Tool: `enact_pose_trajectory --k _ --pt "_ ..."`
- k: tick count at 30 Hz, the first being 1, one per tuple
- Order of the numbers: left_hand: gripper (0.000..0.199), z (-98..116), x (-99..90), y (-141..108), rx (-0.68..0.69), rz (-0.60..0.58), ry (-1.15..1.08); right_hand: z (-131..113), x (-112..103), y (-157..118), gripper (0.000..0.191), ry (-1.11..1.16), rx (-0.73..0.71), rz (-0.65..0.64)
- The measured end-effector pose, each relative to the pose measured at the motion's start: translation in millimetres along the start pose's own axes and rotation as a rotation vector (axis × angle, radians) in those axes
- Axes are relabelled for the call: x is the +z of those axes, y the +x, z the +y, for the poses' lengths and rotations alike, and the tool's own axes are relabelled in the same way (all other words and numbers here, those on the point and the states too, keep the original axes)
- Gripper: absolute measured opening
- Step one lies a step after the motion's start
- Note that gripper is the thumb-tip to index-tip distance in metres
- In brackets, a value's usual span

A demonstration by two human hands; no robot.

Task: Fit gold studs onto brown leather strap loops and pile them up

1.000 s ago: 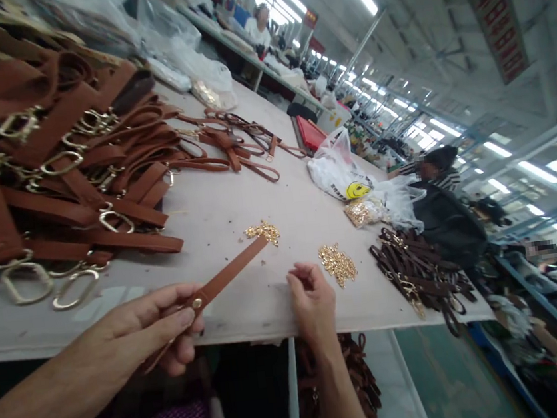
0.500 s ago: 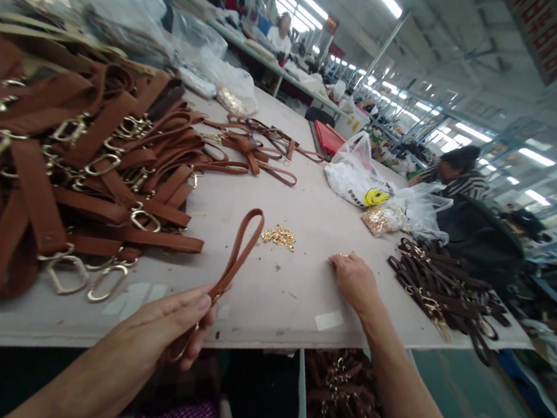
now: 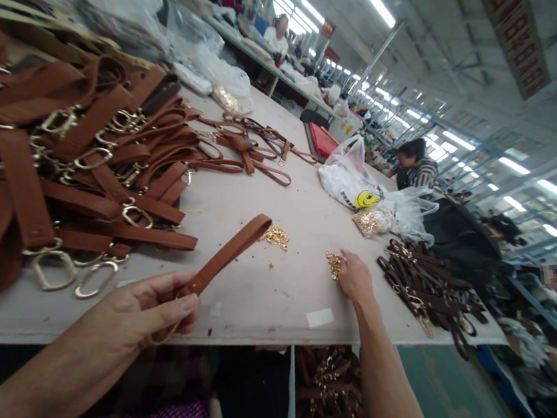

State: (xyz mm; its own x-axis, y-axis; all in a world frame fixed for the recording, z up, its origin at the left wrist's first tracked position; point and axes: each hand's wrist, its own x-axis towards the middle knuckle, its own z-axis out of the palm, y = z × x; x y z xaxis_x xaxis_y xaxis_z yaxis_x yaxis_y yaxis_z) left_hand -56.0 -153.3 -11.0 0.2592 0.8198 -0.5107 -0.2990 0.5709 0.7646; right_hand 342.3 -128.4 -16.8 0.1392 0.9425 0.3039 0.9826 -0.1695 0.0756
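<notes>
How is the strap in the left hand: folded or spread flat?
Folded: the brown strap doubles back at its rounded far end, beyond the left hand.

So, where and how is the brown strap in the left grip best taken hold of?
Probably pinch the free far end of the brown strap, coming from the right: it sticks out that way beyond the left grip, with its tip uncovered.

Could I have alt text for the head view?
A left hand holds a looped brown leather-like strap above a pale table; the right hand is at a pile of shiny golden pieces. Brown straps with metal rings lie heaped at left.
</notes>
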Motion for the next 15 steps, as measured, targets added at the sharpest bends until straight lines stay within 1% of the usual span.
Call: enact_pose_trajectory --k 2,4,7,11,14,15 --pt "0.048 2.3 0.6 1.7 -0.025 -0.015 0.001 -4.3 4.8 -5.9 0.038 0.027 -0.005 -0.011" --pt "0.05 5.4 1.7 2.7 -0.044 -0.022 0.016 -14.5 9.4 -14.3 0.041 0.062 -0.036 -0.01" --pt "0.043 6.7 0.6 4.9 -0.035 -0.006 0.057 -32.9 12.3 -29.5 0.045 0.121 -0.106 0.0" --pt "0.033 4.3 -5.3 8.7 -0.035 0.027 0.138 -48.3 6.1 -52.0 0.049 0.196 -0.203 0.001" --pt "0.024 4.8 -6.7 10.4 -0.016 0.027 0.208 -50.2 -2.3 -67.9 0.047 0.243 -0.25 0.008" --pt "0.024 5.4 -6.3 10.6 0.004 0.047 0.237 -49.4 -5.1 -71.9 0.045 0.257 -0.261 0.01"
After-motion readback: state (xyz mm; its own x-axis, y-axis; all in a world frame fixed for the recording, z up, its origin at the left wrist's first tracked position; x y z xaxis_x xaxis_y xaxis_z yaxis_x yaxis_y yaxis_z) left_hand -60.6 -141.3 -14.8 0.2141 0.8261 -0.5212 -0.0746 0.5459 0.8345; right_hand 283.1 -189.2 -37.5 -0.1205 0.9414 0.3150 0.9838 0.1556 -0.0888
